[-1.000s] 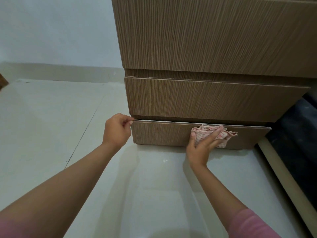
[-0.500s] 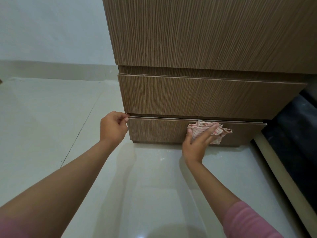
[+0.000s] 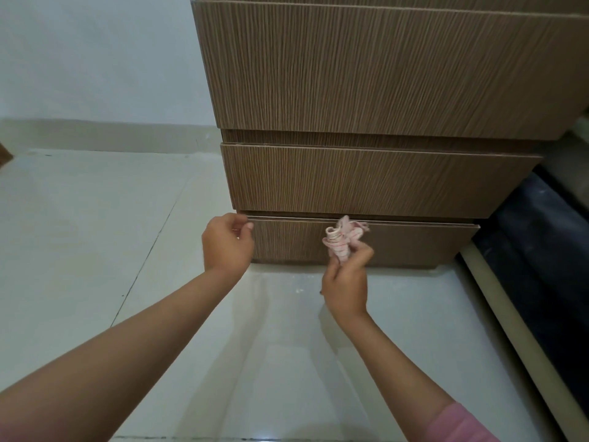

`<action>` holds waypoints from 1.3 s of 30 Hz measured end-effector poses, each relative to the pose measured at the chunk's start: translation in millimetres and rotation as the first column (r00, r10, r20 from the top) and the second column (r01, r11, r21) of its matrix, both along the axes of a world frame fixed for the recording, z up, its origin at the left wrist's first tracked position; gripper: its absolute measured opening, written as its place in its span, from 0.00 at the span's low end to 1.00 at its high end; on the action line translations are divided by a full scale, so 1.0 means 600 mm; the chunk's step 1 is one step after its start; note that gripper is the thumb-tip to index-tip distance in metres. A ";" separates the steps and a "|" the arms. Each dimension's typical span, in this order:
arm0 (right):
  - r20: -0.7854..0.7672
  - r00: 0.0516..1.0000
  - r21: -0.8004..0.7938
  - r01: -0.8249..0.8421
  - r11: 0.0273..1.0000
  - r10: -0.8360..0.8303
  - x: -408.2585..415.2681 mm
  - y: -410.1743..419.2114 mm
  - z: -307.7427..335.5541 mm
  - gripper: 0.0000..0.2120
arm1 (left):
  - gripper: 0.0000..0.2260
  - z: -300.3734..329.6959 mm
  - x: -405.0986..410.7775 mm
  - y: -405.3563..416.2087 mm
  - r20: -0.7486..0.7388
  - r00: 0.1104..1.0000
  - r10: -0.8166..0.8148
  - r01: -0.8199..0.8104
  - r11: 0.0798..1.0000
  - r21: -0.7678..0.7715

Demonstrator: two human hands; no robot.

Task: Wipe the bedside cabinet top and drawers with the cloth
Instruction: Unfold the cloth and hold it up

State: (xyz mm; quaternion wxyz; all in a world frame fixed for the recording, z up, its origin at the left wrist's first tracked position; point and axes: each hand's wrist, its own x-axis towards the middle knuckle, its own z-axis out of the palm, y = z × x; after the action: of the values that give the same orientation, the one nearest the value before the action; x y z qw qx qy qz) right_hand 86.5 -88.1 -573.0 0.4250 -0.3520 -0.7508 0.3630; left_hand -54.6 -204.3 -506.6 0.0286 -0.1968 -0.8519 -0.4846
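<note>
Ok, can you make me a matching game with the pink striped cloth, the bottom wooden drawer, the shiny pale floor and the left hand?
Things:
1. pink striped cloth
2. bottom brown wood-grain drawer
3. shiny pale tiled floor
4. left hand

Places or states:
A. stretches out under both arms
B. fingers at the drawer's left corner
C. bunched up in the right hand
D. lowest on the cabinet, just above the floor

Pairs: 1-C, 2-D, 3-A, 4-B
</note>
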 end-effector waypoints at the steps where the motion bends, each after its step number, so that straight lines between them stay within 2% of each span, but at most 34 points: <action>1: 0.042 0.998 0.002 -0.052 0.999 0.052 0.003 -0.005 0.008 0.14 | 0.06 0.009 0.010 0.000 0.008 0.998 -0.068 0.068 0.997 0.027; 3: 0.096 0.986 0.032 -0.141 0.989 0.138 0.007 -0.009 0.029 0.11 | 0.08 0.028 0.032 -0.002 -0.004 0.969 -0.246 0.246 0.967 0.062; 5: 0.102 0.973 0.046 -0.212 0.976 0.206 0.013 -0.013 0.052 0.10 | 0.11 0.043 0.046 -0.006 -0.034 0.905 -0.424 0.425 0.903 0.059; 8: 0.112 0.959 0.027 -0.263 0.964 0.258 0.024 -0.018 0.089 0.10 | 0.15 0.066 0.050 -0.014 -0.072 0.790 -0.609 0.608 0.793 -0.037; 12: 0.143 0.937 -0.014 -0.319 0.948 0.318 0.037 -0.022 0.129 0.08 | 0.15 0.094 0.051 -0.014 -0.128 0.723 -0.679 0.650 0.731 -0.210; 15: 0.159 0.915 0.017 -0.379 0.925 0.372 0.050 -0.021 0.151 0.08 | 0.11 0.114 0.053 -0.015 -0.192 0.684 -0.703 0.637 0.705 -0.311; 17: 0.169 0.901 0.036 -0.412 0.911 0.401 0.056 -0.019 0.163 0.08 | 0.09 0.126 0.054 -0.017 -0.236 0.660 -0.714 0.623 0.695 -0.359; 19: 0.120 0.884 -0.025 -0.453 0.891 0.452 0.060 -0.018 0.176 0.08 | 0.08 0.136 0.056 -0.016 -0.261 0.648 -0.715 0.615 0.694 -0.375; 22: -0.072 0.856 -0.151 -0.516 0.843 0.512 0.069 -0.018 0.194 0.08 | 0.05 0.152 0.063 -0.019 -0.233 0.695 -0.680 0.627 0.732 -0.268; 24: -0.200 0.841 -0.177 -0.536 0.825 0.504 0.078 -0.017 0.206 0.08 | 0.02 0.163 0.064 -0.021 -0.144 0.757 -0.638 0.626 0.770 -0.122; 27: -0.317 0.806 -0.176 -0.568 0.804 0.500 0.089 -0.011 0.227 0.12 | 0.05 0.182 0.063 -0.023 -0.053 0.793 -0.607 0.609 0.793 0.027; 30: -0.315 0.805 -0.124 -0.560 0.819 0.502 0.088 0.004 0.248 0.18 | 0.03 0.201 0.058 -0.016 -0.012 0.788 -0.616 0.611 0.779 0.144; 33: -0.326 0.843 -0.104 -0.481 0.871 0.427 0.075 0.021 0.274 0.12 | 0.04 0.216 0.055 -0.002 0.009 0.779 -0.626 0.610 0.762 0.219; 39: -0.321 0.888 -0.110 -0.379 0.919 0.329 0.043 0.059 0.379 0.09 | 0.13 0.291 0.040 0.019 0.006 0.710 -0.704 0.684 0.693 0.227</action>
State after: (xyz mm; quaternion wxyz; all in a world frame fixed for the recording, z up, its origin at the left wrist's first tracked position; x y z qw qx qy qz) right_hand 112.3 -52.7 -345.8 0.4273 -0.1854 -0.6967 0.5457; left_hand -30.8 -193.0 -332.2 -0.1758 -0.4771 -0.6591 -0.5542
